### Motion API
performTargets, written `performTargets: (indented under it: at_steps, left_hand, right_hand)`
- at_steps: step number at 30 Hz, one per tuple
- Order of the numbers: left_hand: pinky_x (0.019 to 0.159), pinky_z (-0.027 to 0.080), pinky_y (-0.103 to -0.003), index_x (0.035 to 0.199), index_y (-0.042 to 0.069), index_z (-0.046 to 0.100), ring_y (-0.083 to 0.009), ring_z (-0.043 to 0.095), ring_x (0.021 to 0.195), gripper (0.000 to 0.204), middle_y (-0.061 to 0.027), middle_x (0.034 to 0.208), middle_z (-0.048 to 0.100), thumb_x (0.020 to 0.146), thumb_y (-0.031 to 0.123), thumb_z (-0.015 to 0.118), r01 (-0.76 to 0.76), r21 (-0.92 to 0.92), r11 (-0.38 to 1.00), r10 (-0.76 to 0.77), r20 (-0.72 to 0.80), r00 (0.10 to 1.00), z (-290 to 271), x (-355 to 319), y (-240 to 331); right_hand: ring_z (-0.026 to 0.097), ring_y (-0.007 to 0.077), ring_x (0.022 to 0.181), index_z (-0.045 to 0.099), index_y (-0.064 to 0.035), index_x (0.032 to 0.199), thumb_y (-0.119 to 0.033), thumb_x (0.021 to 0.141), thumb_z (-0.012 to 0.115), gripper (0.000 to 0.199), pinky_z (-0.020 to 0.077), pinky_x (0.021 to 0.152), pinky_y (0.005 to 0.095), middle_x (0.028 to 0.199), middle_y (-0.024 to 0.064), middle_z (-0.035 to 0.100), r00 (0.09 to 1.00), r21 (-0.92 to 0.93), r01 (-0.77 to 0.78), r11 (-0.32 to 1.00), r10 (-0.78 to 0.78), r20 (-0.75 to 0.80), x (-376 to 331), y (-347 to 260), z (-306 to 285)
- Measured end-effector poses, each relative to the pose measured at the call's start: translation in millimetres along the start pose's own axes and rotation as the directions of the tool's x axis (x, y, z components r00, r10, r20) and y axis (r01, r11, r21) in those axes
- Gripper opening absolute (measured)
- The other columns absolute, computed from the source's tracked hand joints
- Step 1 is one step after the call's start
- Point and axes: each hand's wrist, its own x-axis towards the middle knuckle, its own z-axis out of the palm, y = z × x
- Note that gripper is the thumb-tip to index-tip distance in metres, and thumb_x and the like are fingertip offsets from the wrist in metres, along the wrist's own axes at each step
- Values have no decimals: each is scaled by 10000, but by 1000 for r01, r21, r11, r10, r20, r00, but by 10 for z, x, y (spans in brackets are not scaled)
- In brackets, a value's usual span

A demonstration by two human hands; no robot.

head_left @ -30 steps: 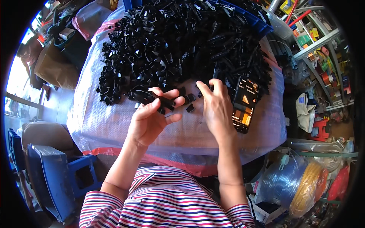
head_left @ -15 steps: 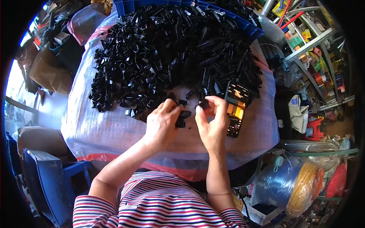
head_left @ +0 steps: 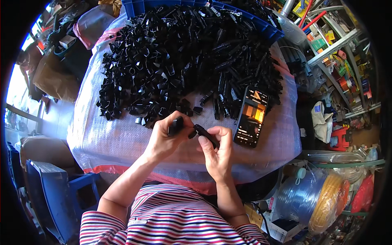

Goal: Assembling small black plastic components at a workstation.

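My left hand [head_left: 161, 141] is closed around a rounded black plastic piece [head_left: 175, 126], and a smaller dark bit shows at its fingertips. Close beside it, my right hand [head_left: 219, 157] pinches a longer black plastic piece [head_left: 206, 136] between thumb and fingers, tilted with its upper end toward the left hand. Whether the two pieces touch I cannot tell. Beyond both hands spreads a large heap of black plastic parts [head_left: 163, 61], short angular ones on the left and long narrow ones on the right. One small loose part [head_left: 197, 110] lies at the heap's near edge.
A lit smartphone [head_left: 252, 118] lies right of my right hand on the white woven sheet [head_left: 110, 143]. A blue crate [head_left: 269, 33] stands at the back. Left is a blue plastic chair [head_left: 49, 196]; right are coils of clear and yellow tubing [head_left: 300, 200] and crowded shelves.
Both hands have drawn back from the heap toward me, the right one also leftward off the phone's edge. The longer black piece now shows in the right hand.
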Motion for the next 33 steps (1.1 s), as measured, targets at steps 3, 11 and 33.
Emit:
performTargets:
  at_steps: [3,11,33]
  left_hand:
    - [623,448,-219,919,32,523,-79,530,670,185,-16,731,556,770,-20,621,-37,-27,999,37,-11,999,-35,-33,33]
    - [631,414,-194,1006,55,490,-55,492,662,353,5,717,535,704,1,665,-18,108,994,14,38,999,-109,-53,145]
    - [590,421,-226,849,50,607,-96,539,634,140,-37,741,608,777,146,678,346,-590,730,-396,49,917,-15,-73,53]
  right_hand:
    - [554,90,718,492,3,1116,-136,821,654,364,452,704,206,882,34,588,988,-253,108,961,-75,137,49,-37,-12]
    - [578,80,777,581,22,1010,-170,789,693,314,461,703,209,865,44,641,964,-169,-15,986,59,257,86,-58,-35]
    - [493,84,687,516,2,1039,-179,890,548,236,420,632,222,807,25,540,994,-331,106,938,-96,45,-77,-66,-34]
